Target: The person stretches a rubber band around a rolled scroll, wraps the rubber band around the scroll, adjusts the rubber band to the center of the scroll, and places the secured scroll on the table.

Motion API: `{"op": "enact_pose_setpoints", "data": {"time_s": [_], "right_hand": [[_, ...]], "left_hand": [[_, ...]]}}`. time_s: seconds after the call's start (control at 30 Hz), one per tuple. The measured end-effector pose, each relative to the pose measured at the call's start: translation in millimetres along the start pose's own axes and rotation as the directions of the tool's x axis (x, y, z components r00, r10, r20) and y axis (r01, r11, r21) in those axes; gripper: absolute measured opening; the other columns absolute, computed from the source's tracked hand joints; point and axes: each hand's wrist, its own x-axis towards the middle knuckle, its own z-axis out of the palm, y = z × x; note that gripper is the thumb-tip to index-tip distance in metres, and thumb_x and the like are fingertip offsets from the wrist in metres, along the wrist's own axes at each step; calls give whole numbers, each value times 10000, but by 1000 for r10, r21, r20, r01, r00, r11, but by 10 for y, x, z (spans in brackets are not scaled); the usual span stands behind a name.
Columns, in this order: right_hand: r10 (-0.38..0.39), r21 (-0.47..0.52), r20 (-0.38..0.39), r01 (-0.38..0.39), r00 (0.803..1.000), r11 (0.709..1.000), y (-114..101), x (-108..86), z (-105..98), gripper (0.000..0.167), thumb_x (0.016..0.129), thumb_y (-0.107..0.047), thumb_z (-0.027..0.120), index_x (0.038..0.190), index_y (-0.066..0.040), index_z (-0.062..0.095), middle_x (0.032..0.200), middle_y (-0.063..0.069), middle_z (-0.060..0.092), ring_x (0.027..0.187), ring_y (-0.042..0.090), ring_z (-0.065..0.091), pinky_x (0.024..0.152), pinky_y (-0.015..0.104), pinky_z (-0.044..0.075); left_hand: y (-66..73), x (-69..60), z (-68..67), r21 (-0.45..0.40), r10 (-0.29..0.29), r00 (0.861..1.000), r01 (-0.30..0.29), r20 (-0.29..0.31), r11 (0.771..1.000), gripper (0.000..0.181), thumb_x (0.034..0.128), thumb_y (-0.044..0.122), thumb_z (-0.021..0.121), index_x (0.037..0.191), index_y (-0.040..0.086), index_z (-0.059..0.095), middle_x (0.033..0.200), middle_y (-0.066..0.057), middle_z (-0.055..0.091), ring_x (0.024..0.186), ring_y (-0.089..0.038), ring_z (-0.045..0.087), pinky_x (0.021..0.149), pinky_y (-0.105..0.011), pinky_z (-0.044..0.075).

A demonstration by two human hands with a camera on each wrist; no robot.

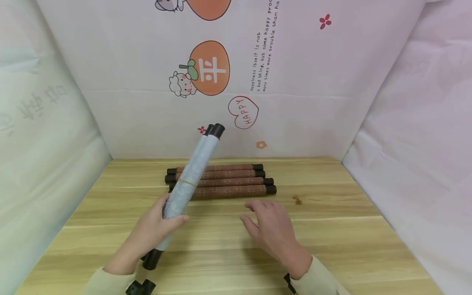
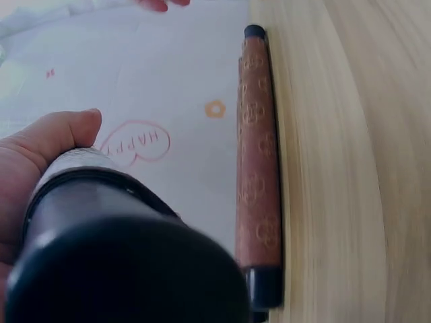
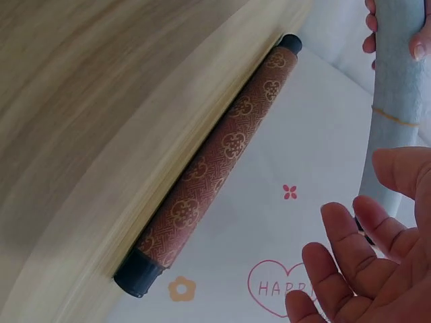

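Observation:
My left hand (image 1: 153, 225) grips a pair of pale grey-blue scrolls (image 1: 193, 168) with black end knobs, tilted up and to the right above the table. A thin tan band circles the pale scrolls. In the left wrist view, a large black knob (image 2: 128, 262) fills the foreground and the thumb lies along the roll. Empty, my right hand (image 1: 271, 227) hovers over the wood with its fingers loosely bent. Behind both hands lie several reddish-brown patterned scrolls (image 1: 236, 191) side by side; the pale scrolls partly hide their left portions.
A small brown band-like scrap (image 1: 297, 200) lies on the wooden table (image 1: 332, 237), right of the brown scrolls. White printed cloth (image 1: 295, 114) rises behind the table, with more cloth walls on the left (image 1: 40, 135) and right (image 1: 416, 143).

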Motion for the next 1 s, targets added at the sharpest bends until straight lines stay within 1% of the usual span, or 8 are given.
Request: {"op": "enact_pose_setpoints", "data": {"time_s": [0.17, 0.33, 0.6, 0.7, 0.77, 0.87, 0.93, 1.0], "right_hand": [[38, -35, 32, -37, 999, 999, 30, -16, -10, 360, 950, -394, 753, 1206, -142, 725, 1135, 53, 772, 1095, 324, 704, 985, 543, 534], [36, -58, 32, -34, 999, 998, 68, -26, -21, 376, 949, -392, 754, 1222, -136, 719, 1139, 72, 769, 1094, 340, 704, 984, 555, 532], [4, -80, 5, -4, 1000, 997, 114, -35, -15, 372, 938, -384, 772, 1212, -137, 723, 1104, 68, 775, 1053, 335, 716, 942, 542, 552], [-3, -90, -5, 3, 1000, 996, 125, -36, -20, 381, 928, -380, 786, 1205, -126, 724, 1091, 75, 775, 1041, 337, 719, 933, 537, 557], [-6, -96, -5, 5, 1000, 995, 124, -34, -25, 392, 925, -380, 788, 1206, -115, 721, 1087, 87, 773, 1040, 341, 718, 929, 534, 560], [-10, -104, -2, 10, 1000, 995, 126, -29, -31, 408, 925, -387, 786, 1208, -101, 720, 1082, 99, 770, 1037, 349, 716, 928, 535, 560], [-12, -105, -2, 11, 1000, 994, 126, -28, -30, 418, 922, -389, 789, 1210, -93, 720, 1082, 111, 768, 1035, 356, 715, 926, 538, 561], [-15, -105, -6, 14, 1000, 994, 129, -28, -26, 420, 920, -388, 792, 1208, -91, 722, 1076, 113, 769, 1026, 359, 716, 915, 540, 562]], "left_hand": [[-135, 17, -147, 22, 15, 1000, -15, -25, 1000, 956, 909, 461, 773, 1603, 16, 290, 1357, -260, 591, 1013, -302, 667, 769, -409, 575], [-306, 53, -321, 75, 56, 996, -51, -69, 996, 917, 916, 388, 770, 1588, -17, 296, 1321, -270, 597, 989, -306, 656, 737, -408, 570], [-586, 88, -602, 196, 15, 990, 12, -138, 981, 915, 978, 457, 689, 1548, -122, 269, 1298, -359, 574, 976, -376, 658, 713, -463, 567], [-676, 95, -696, 243, 6, 987, 34, -159, 969, 891, 990, 457, 668, 1513, -155, 288, 1245, -365, 586, 929, -370, 650, 689, -460, 558], [-725, 91, -756, 277, 1, 986, 46, -168, 960, 867, 987, 451, 672, 1484, -164, 315, 1182, -351, 607, 867, -347, 643, 644, -434, 543], [-792, 81, -826, 336, 0, 984, 60, -177, 940, 813, 983, 428, 683, 1427, -171, 359, 1060, -310, 629, 762, -300, 615, 568, -381, 498], [-836, 76, -862, 373, -9, 983, 78, -184, 925, 780, 982, 410, 685, 1391, -180, 380, 987, -288, 628, 713, -287, 596, 532, -370, 471], [-892, 79, -899, 401, -35, 982, 108, -185, 910, 791, 984, 400, 675, 1397, -198, 362, 965, -296, 619, 701, -294, 587, 520, -373, 460]]}}
